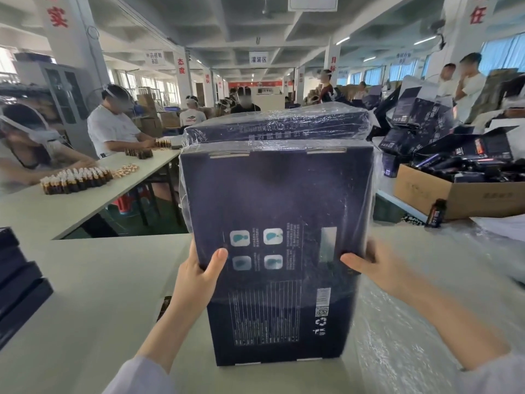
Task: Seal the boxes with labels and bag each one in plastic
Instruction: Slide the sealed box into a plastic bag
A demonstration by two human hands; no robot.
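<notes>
Clear plastic bag [372, 177] sleeves the upright dark-blue cardboard box [278, 223] on the near table [99, 280]; film is slippery, so your left hand [199, 277] and right hand [377, 268] clamp its stiff side edges

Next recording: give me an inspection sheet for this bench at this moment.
Surface: pale table, its right side covered by plastic.
Job's things: dark box held upright, clear plastic bag pulled over its top; its lower end looks bare.
Clutter: stack of dark boxes at the left edge; loose clear plastic on the right; cardboard carton of dark packs; small bottle beside it.
Hands: left hand and right hand grip the dark box's sides, thumbs on its face.
Cables: nothing seen.
Surroundings: workshop; seated workers at a neighbouring table with rows of bottles.
</notes>
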